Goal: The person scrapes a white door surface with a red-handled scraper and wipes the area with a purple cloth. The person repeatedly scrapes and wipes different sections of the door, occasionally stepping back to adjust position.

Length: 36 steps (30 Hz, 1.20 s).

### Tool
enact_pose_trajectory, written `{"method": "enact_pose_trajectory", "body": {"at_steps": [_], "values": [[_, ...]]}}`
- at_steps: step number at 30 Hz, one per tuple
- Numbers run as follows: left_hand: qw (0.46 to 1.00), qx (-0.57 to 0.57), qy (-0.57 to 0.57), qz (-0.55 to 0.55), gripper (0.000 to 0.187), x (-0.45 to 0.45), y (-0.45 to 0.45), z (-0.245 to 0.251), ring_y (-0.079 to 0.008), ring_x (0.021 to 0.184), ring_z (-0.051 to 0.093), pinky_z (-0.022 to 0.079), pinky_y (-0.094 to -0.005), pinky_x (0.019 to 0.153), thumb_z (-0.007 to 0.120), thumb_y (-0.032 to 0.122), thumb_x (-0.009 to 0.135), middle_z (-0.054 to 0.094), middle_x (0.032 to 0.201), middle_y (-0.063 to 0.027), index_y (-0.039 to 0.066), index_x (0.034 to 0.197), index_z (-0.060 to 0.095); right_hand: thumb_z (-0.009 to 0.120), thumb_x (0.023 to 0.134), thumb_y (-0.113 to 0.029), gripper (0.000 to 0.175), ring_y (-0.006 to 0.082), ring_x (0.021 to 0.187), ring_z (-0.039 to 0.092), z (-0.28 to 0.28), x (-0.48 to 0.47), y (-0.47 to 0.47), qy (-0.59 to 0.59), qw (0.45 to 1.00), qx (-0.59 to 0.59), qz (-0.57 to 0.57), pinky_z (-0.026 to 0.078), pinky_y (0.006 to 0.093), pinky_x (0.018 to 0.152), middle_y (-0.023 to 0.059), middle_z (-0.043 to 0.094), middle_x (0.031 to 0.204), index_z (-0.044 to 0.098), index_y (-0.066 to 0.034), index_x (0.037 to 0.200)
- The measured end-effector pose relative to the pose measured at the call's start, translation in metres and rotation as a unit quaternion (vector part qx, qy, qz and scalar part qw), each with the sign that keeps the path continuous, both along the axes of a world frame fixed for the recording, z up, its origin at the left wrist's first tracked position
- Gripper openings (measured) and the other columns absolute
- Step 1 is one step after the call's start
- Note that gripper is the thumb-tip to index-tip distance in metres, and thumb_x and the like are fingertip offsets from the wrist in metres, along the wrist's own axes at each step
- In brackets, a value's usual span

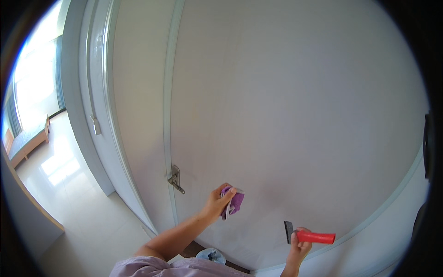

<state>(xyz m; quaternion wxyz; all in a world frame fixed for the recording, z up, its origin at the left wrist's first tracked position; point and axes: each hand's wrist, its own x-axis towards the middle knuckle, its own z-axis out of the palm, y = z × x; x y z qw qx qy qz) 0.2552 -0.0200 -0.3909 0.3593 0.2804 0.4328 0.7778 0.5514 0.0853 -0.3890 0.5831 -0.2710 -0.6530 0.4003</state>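
Note:
My left hand grips a folded purple cloth with a pale edge, held in front of a light-coloured door panel. Lower and to the right, my right hand is closed around a scraper with a red handle. Its dark, wide blade points left, and I cannot tell whether it touches the panel. A metal lever handle sits on the door's left side, left of the cloth.
A blue bucket with dark things in it stands by the door's foot, close to my body. To the left, glossy floor tiles lead towards a wooden bed frame and a bright window. A white switch box hangs on the wall.

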Motion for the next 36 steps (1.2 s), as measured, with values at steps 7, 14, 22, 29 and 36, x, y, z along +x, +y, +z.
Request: {"method": "enact_pose_trajectory", "body": {"at_steps": [7, 14, 22, 29, 36], "values": [[0.982, 0.02, -0.171, 0.084, 0.038, -0.021, -0.005, -0.001, -0.0098, 0.07, 0.062, 0.053, -0.0281, 0.058, 0.067, 0.043, 0.097, 0.062, 0.085, -0.001, 0.008, 0.11, 0.058, 0.068, 0.087, -0.002, 0.026, 0.0118, 0.082, 0.058, -0.035, 0.004, 0.001, -0.11, 0.994, -0.012, 0.019, 0.045, 0.0251, 0.075, 0.0055, 0.064, 0.092, 0.066, 0.0009, 0.112], [0.649, 0.266, 0.435, 0.564, 0.045, -0.155, 0.027, 0.295, -0.0319, 0.117, 0.048, 0.038, -0.0461, 0.102, 0.061, 0.033, 0.101, 0.046, 0.134, -0.0206, 0.003, 0.133, 0.05, 0.07, 0.088, -0.004, 0.023, 0.0155, 0.083, 0.061, -0.006, -0.001, -0.006, -0.208, 0.975, 0.065, -0.041, 0.049, 0.0291, 0.077, 0.0083, 0.068, 0.092, 0.069, 0.0026, 0.109], [0.338, 0.267, 0.624, 0.653, 0.046, -0.191, 0.097, 0.437, -0.037, 0.129, 0.044, 0.035, -0.0523, 0.106, 0.062, 0.025, 0.094, 0.049, 0.142, -0.0141, 0.005, 0.135, 0.053, 0.073, 0.092, -0.012, 0.029, 0.0197, 0.085, 0.062, -0.042, 0.001, 0.003, -0.247, 0.959, 0.087, -0.112, 0.051, 0.033, 0.079, 0.0103, 0.069, 0.092, 0.069, 0.0021, 0.116], [0.508, 0.039, 0.715, 0.479, 0.056, -0.16, 0.061, 0.095, -0.0452, 0.137, 0.038, 0.027, -0.0644, 0.113, 0.059, 0.024, 0.094, 0.041, 0.151, -0.0214, 0.003, 0.144, 0.049, 0.073, 0.092, -0.018, 0.036, 0.0189, 0.096, 0.064, -0.037, -0.011, 0.019, -0.245, 0.959, 0.028, -0.14, 0.051, 0.0331, 0.084, 0.0129, 0.071, 0.107, 0.068, 0.0029, 0.121], [0.512, 0.061, 0.723, 0.46, 0.053, -0.153, 0.071, 0.118, -0.0445, 0.135, 0.038, 0.03, -0.063, 0.11, 0.06, 0.024, 0.093, 0.04, 0.15, -0.0211, 0.003, 0.141, 0.052, 0.07, 0.086, -0.002, 0.02, 0.0166, 0.083, 0.062, -0.017, -0.065, 0.006, -0.134, 0.987, 0.052, -0.071, 0.048, 0.0304, 0.077, 0.0098, 0.07, 0.094, 0.068, 0.003, 0.105]]}}
